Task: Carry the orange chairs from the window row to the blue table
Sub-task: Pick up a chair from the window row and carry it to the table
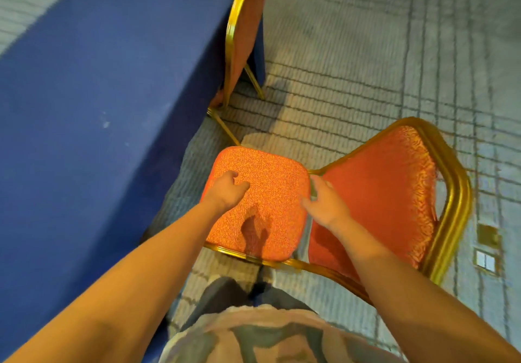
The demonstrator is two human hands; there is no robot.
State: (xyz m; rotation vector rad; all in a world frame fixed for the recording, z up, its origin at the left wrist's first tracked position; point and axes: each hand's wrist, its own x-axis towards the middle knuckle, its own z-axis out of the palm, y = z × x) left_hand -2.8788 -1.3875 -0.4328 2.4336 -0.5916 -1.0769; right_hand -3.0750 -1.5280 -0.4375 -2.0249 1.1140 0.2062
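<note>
An orange chair [267,190] with a gold frame stands on the carpet right in front of me, seat toward the blue table [98,80], backrest to the right. My left hand [225,192] hovers over the seat's left part, fingers loosely curled, holding nothing. My right hand [324,203] is at the seat's rear edge where it meets the backrest, with the fingers curled over that edge and the thumb on the cushion. A second orange chair [244,38] is tucked against the blue table's side farther ahead.
The blue tablecloth hangs to the floor along the whole left side. Patterned grey carpet [366,66] stretches ahead and to the right. Two floor socket plates [487,247] lie just right of the chair's backrest. My legs are directly behind the chair.
</note>
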